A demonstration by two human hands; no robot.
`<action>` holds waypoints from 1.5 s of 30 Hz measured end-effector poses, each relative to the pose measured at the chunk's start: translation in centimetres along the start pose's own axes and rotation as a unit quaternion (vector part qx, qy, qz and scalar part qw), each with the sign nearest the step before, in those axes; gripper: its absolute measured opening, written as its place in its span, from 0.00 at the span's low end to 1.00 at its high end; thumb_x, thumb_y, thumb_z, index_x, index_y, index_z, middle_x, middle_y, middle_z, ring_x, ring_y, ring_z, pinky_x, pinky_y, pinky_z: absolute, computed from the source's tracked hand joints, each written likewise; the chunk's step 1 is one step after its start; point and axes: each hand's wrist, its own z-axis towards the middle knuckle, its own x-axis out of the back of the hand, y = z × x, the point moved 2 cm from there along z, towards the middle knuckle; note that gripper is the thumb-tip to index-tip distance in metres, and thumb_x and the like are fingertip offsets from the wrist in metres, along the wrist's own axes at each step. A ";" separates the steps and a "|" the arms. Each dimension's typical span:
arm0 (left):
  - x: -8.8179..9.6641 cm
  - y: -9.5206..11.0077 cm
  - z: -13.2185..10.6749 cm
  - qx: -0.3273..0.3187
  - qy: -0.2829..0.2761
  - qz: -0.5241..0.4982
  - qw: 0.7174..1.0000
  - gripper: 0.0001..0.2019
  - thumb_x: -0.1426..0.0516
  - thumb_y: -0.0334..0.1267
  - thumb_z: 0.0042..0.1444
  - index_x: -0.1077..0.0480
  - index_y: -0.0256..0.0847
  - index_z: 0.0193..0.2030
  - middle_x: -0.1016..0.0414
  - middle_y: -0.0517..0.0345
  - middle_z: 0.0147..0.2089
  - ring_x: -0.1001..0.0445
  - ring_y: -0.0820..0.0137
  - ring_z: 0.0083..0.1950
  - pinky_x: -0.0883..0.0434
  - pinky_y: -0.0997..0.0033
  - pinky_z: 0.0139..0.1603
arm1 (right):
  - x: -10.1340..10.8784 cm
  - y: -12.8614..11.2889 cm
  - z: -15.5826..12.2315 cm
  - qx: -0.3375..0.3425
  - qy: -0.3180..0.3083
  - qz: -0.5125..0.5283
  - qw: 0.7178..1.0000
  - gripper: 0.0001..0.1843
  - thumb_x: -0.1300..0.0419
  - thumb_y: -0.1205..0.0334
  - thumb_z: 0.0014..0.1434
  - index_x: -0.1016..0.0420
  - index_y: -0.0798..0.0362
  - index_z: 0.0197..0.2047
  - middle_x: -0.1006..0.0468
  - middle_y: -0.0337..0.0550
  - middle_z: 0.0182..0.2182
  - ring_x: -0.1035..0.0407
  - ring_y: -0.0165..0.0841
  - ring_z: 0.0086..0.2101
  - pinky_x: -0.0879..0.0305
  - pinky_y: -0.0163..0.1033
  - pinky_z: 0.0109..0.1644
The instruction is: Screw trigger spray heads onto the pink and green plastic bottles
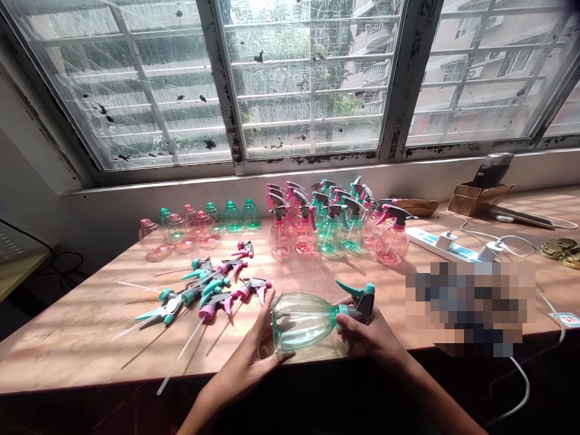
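Observation:
A clear green spray bottle (pixel 302 321) lies sideways above the table's front edge, its base to the left. My left hand (pixel 259 345) is wrapped round the base end. At the neck, my right hand (pixel 369 333) grips the green-and-grey trigger sprayer (pixel 362 302), thumb and fingers on its collar. The sprayer's collar sits on the bottle's neck; whether it is tight I cannot tell. Left of my hands lies a pile of loose trigger sprayers (pixel 212 296), pink and green, with white dip tubes. Behind them stand several headless bottles (pixel 233 216) in pink and green.
Several spray bottles with heads (pixel 330 232) stand grouped at the back middle. To the right are a white power strip (pixel 446 244) with cables, a cardboard box (pixel 478 196) and a blurred-out patch (pixel 471 308). A barred window (pixel 308 78) rises behind the wooden table (pixel 67 338).

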 end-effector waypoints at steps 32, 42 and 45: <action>-0.2 0.4 -0.1 -0.006 -0.007 -0.047 0.999 0.45 0.38 0.38 0.64 0.64 0.65 0.76 0.70 0.60 0.81 0.58 0.49 0.78 0.44 0.49 0.74 | 0.0 -0.7 0.0 0.019 -0.006 -0.065 0.998 0.21 0.27 0.49 0.54 0.26 0.54 0.42 0.17 0.40 0.25 0.26 0.32 0.25 0.32 0.36 0.29; -0.2 0.3 -0.2 -0.014 -0.001 -0.010 1.000 0.45 0.39 0.38 0.65 0.66 0.64 0.76 0.71 0.61 0.81 0.68 0.50 0.79 0.44 0.49 0.74 | 0.0 -0.3 0.1 0.000 -0.009 -0.060 0.998 0.23 0.27 0.46 0.54 0.27 0.54 0.41 0.19 0.40 0.24 0.27 0.32 0.22 0.31 0.36 0.26; -0.1 0.4 -0.3 -0.001 0.008 0.014 1.000 0.49 0.36 0.37 0.62 0.68 0.64 0.76 0.72 0.62 0.81 0.68 0.50 0.79 0.49 0.48 0.76 | 0.0 0.0 0.1 0.005 -0.025 -0.065 0.998 0.22 0.28 0.47 0.55 0.27 0.54 0.42 0.18 0.41 0.25 0.26 0.32 0.22 0.30 0.37 0.28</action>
